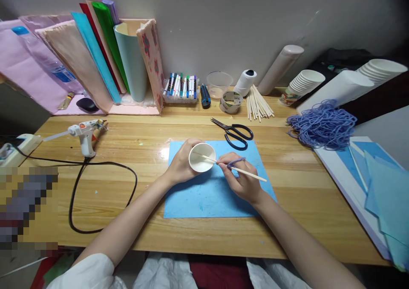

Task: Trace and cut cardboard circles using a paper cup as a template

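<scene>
My left hand (182, 163) is wrapped round the side of a white paper cup (202, 164), its open mouth facing me. A thin wooden stick (249, 174) is pinched in my right hand (241, 178), and its far end reaches inside the cup. A short piece of purple-blue cord (235, 161) loops over the fingers of my right hand beside the stick. Both hands are above a blue sheet (211, 199) on the wooden table (153, 233). Black-handled scissors (234, 133) lie across the sheet's back edge.
A glue gun (85, 136) with a black cable (136, 182) lies at the left. Markers (181, 86), a cutter (205, 96), tape (230, 102), sticks (258, 104) and stacked cups (303, 84) line the back. Blue cord (322, 125) and coloured sheets (388, 191) are at the right.
</scene>
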`<state>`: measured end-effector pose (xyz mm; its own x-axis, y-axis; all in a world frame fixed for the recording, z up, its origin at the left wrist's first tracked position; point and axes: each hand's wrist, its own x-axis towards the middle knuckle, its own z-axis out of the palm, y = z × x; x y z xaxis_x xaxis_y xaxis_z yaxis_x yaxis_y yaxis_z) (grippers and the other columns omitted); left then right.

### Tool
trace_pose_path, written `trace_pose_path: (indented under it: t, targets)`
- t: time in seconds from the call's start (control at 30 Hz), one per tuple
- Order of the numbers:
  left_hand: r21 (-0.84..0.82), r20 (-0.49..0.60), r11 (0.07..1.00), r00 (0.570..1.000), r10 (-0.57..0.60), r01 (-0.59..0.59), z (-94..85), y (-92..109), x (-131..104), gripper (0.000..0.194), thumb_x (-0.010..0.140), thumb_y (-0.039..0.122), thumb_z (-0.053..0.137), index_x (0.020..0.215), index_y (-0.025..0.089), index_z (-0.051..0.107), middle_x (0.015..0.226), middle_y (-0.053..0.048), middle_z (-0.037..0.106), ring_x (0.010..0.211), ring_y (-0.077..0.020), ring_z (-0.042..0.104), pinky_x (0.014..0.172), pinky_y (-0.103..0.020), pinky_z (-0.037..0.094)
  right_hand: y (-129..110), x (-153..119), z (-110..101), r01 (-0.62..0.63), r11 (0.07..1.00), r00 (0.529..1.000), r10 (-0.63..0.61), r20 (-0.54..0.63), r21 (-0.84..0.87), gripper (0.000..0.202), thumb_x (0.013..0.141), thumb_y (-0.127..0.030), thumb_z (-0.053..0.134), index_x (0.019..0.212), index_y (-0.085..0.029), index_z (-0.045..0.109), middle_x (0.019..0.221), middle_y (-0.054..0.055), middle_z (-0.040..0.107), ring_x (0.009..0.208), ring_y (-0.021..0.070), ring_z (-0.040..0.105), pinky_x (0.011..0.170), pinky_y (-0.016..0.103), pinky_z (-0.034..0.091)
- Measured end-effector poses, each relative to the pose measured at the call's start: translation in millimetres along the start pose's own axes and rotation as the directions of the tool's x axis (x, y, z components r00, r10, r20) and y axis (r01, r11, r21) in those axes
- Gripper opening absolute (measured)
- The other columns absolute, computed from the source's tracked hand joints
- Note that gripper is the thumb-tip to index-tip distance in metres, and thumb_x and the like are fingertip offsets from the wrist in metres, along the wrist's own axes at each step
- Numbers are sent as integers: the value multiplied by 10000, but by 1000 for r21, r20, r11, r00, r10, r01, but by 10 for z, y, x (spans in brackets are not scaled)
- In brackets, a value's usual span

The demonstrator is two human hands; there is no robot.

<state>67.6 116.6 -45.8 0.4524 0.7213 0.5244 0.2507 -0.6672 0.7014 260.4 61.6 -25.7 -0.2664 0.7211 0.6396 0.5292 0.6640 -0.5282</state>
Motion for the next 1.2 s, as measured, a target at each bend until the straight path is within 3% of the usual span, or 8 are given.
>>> trace_pose_path:
  t: [0.23, 0.43, 0.6, 0.77, 0.87, 1.07, 1.2]
  targets:
    - [16, 2, 1000, 1000, -19, 19, 1, -30, -10, 601, 657, 259, 734, 1175, 242, 431, 1087, -79, 560, 999, -244, 573, 816, -412, 508, -20, 18, -11, 36, 999, 999, -36, 29, -14, 104, 895, -109, 490, 942, -200, 508, 831, 57, 645, 787, 177, 610, 696, 305, 499]
    - [17, -14, 999, 1000, -27, 27, 11, -22, -3, 600, 654, 273, 738, 1164, 210, 428, 1077, -76, 555, 965, -219, 575, 805, -367, 495, -43, 80, -48, 122, 992, 984, -124, 127, 28, 109, 887, -91, 486, 939, -182, 517, 845, 77, 656, 814, 191, 618, 724, 318, 509]
    - [11, 8, 998, 998, 58, -58, 53, 11, 17, 531, 699, 260, 714, 1147, 214, 433, 1058, -76, 555, 977, -220, 565, 827, -383, 484, -70, 86, -5, 13, 998, 1000, -13, 0, -63, 79, 904, -123, 500, 888, -199, 520, 819, 49, 668, 753, 174, 624, 689, 305, 493]
    - [33, 5, 997, 998, 64, -64, 66, 31, 25, 511, 712, 241, 699, 1146, 217, 430, 1058, -79, 555, 985, -231, 563, 828, -404, 486, -122, 82, 84, -84, 991, 990, 72, -123, -102, 99, 901, -179, 542, 811, -207, 512, 753, 24, 660, 686, 158, 632, 659, 283, 492]
    - [35, -10, 998, 999, 49, -49, 69, 13, 18, 536, 705, 262, 700, 1162, 236, 421, 1060, -82, 546, 967, -243, 565, 802, -422, 502, -145, 108, 97, -71, 993, 992, 61, -106, -94, 101, 909, -188, 534, 816, -209, 500, 751, 26, 662, 690, 158, 635, 657, 279, 494]
    - [33, -45, 999, 999, -1, 3, 82, -40, -1, 602, 676, 317, 729, 1183, 281, 406, 1064, -73, 538, 949, -255, 574, 798, -447, 523, -155, 188, 13, 10, 997, 998, -5, 70, -80, 94, 939, -216, 476, 852, -203, 510, 803, 60, 673, 733, 184, 632, 667, 304, 498]
    - [47, -40, 999, 999, 7, -5, 83, -13, 8, 565, 703, 308, 709, 1179, 274, 405, 1063, -76, 539, 960, -250, 573, 798, -437, 523, -194, 189, 45, -119, 990, 993, 119, -1, -81, 144, 936, -242, 490, 798, -201, 499, 759, 44, 659, 680, 168, 632, 615, 275, 484]
